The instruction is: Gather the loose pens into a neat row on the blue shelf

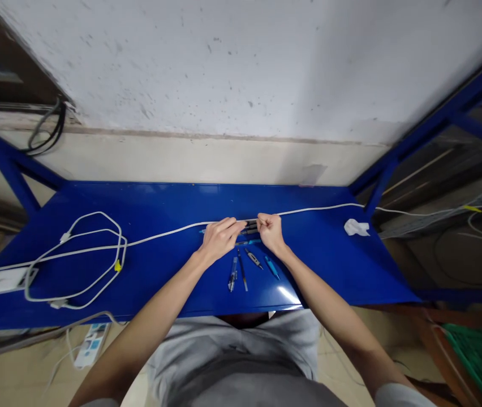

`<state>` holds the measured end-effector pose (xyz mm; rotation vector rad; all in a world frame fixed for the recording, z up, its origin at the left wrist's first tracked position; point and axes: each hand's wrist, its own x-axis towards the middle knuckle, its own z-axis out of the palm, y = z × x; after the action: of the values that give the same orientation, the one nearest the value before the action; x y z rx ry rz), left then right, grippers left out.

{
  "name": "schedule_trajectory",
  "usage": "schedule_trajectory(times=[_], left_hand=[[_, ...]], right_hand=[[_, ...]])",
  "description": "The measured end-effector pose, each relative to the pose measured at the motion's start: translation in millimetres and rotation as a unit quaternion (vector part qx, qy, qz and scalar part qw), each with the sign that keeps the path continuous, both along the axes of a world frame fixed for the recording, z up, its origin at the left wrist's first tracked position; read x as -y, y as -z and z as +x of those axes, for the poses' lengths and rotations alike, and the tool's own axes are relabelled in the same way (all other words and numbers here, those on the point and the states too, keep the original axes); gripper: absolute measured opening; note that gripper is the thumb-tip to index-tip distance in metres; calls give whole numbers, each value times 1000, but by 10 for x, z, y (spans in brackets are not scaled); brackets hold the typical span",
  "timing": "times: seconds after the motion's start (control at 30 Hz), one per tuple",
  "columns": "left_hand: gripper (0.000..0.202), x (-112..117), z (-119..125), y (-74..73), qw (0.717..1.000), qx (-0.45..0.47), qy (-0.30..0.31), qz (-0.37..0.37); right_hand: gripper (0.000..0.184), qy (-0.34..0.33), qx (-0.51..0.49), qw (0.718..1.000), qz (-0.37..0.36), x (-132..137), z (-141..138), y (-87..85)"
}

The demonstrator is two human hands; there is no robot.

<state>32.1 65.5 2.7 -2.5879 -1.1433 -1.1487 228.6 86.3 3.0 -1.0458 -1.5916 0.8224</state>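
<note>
My left hand (222, 237) is closed, its fingers bent around one end of a slim dark pen (252, 221). Facing it, my right hand (270, 230) is curled into a fist at the pen's other end; the fingers hide most of it. Just beneath the hands lie several dark pens, partly covered, and a blue-and-black pen (248, 242). Closer to my body are a clear pen (233, 275), a thin dark refill (242, 270), a grey pen-like piece (253, 259) and a light-blue pen piece (272, 267).
The blue table (160, 288) stands against a white wall. A white cable (168, 232) crosses it behind my hands, with a looped cable (97, 213) and a white box (7, 281) at left. Crumpled tissue (356, 227) lies at right. Blue metal struts (379, 189) rise at the ends.
</note>
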Motion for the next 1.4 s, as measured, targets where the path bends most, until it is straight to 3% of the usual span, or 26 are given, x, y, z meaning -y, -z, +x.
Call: schedule_trajectory(times=[0.37,1.4], left_hand=[[31,-4,-91,-15,997,17,-68,-24],[30,-10,-100,-2,998,22,-48,-28]], right_hand=[[21,-28,90,995,35,28,-49,47],[21,-17,93,995,17,-6,-27,88]])
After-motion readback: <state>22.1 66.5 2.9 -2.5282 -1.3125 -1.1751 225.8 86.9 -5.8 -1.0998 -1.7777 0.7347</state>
